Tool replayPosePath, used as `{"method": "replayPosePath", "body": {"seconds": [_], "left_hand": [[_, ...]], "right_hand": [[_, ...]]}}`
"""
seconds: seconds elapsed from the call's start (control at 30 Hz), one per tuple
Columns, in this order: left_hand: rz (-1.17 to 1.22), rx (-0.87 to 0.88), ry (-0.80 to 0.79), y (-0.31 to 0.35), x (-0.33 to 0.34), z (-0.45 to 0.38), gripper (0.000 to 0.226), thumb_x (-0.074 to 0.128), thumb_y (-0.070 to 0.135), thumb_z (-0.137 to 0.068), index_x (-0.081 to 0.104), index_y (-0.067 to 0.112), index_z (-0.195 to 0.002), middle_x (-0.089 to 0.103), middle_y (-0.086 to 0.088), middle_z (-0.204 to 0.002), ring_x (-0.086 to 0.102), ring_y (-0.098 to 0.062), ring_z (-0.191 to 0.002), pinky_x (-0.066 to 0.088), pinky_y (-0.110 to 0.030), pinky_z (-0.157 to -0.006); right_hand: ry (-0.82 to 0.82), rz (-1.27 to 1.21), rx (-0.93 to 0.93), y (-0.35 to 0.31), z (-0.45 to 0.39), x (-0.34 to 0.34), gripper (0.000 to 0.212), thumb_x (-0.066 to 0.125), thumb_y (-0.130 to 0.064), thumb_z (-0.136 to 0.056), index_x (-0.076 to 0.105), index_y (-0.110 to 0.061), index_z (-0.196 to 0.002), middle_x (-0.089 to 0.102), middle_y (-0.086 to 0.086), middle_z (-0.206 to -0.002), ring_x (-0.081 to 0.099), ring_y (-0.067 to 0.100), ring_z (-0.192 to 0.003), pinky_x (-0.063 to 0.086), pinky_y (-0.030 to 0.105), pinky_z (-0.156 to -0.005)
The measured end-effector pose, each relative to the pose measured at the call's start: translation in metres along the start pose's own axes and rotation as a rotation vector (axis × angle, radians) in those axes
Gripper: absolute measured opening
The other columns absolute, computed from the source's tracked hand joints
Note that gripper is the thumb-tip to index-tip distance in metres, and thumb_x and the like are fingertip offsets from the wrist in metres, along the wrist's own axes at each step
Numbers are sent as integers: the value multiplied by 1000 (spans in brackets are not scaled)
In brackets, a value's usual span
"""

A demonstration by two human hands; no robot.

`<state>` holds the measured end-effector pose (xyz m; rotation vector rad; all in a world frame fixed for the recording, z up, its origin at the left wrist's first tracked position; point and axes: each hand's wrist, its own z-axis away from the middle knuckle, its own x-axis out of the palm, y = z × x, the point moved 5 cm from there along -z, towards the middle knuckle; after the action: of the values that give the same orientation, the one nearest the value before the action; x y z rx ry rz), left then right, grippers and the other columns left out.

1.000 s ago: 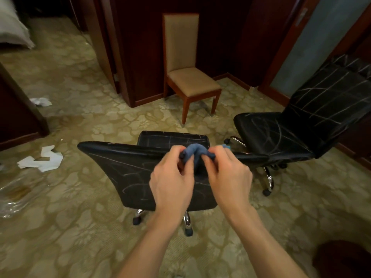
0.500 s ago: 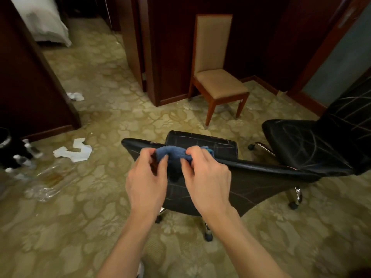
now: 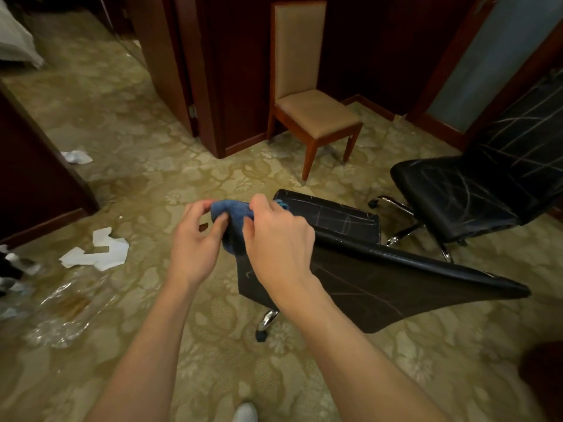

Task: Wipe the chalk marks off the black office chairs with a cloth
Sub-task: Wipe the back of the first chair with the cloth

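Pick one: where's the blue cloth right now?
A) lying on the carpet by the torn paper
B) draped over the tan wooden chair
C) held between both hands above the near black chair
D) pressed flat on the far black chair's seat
C: the blue cloth is bunched between the left hand and the right hand, both pinching it above the near black chair, not yet wiping its chalk marks.

Hotel rm: patterned carpet (image 3: 128, 123), dark wood panelling (image 3: 237, 56), bed corner (image 3: 15, 41), upholstered chair (image 3: 307, 95).
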<state>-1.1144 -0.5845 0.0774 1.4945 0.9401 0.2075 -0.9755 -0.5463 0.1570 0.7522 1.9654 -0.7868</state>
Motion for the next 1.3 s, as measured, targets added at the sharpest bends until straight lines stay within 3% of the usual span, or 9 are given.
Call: {"method": "replayPosePath", "body": {"seconds": [0.2,0.4,0.53,0.73,0.87,0.93,1.07,1.2,1.3], "left_hand": [[-20,12,-85,1,-6,-30,12,61,18,-97,59,23,-108,55,6,-114,53,-7,-107,40,-27,-94],[-177,35,181,31,2,15,10,63,25,-94,61,16,-99,51,1,-89,48,-14,-86,35,-27,-75],[39,52,117,69,32,44,9,63,22,-94,56,26,-90,50,10,-65,52,-2,-62,36,-14,-54],[47,184,-42,124,105,96,10,67,25,-88,57,26,-87,44,9,-53,48,-7,-50,37,-23,-47],[27,240,-60,132,129,112,11,70,22,-89,62,22,-97,58,11,-65,58,-8,-58,44,-26,-54],[51,188,-3,121,128,110,13,70,20,-90,63,20,-101,64,6,-75,64,-18,-67,45,-28,-64],[101,106,109,107,119,107,14,60,25,-97,58,22,-110,63,6,-93,62,-8,-79,47,-26,-73],[75,63,200,109,117,99,16,58,19,-99,57,14,-114,64,1,-98,60,-10,-83,47,-18,-74],[60,76,229,123,125,105,12,59,20,-98,57,17,-110,63,7,-91,62,-10,-81,53,-34,-78]], "right_hand": [[-22,-1,61,-3,-19,6,14,57,-27,-97,54,-16,-105,69,3,-84,67,32,-72,37,35,-57],[57,15,66,8,-4,-7,12,61,-26,-94,55,-16,-94,66,2,-69,65,30,-59,39,33,-50],[163,33,92,47,25,-34,14,63,-30,-92,54,-19,-90,63,-4,-67,63,23,-53,39,29,-47],[320,-37,336,139,91,-69,10,60,-32,-93,56,-25,-98,63,-8,-70,63,14,-59,47,30,-51],[381,-58,276,175,111,-78,21,56,-30,-93,62,-16,-106,65,-4,-79,60,8,-65,38,13,-63],[366,-75,207,174,110,-74,25,57,-29,-93,65,-12,-110,65,-1,-84,61,9,-69,45,17,-63],[298,-119,137,154,94,-59,30,60,-30,-93,65,-12,-116,65,0,-92,64,13,-72,51,25,-59],[267,-202,108,144,76,-57,14,59,-24,-94,62,-14,-103,65,1,-89,64,18,-66,53,34,-54],[295,-257,90,155,83,-63,8,60,-20,-92,61,-13,-97,65,1,-85,62,20,-61,51,37,-51]]}}
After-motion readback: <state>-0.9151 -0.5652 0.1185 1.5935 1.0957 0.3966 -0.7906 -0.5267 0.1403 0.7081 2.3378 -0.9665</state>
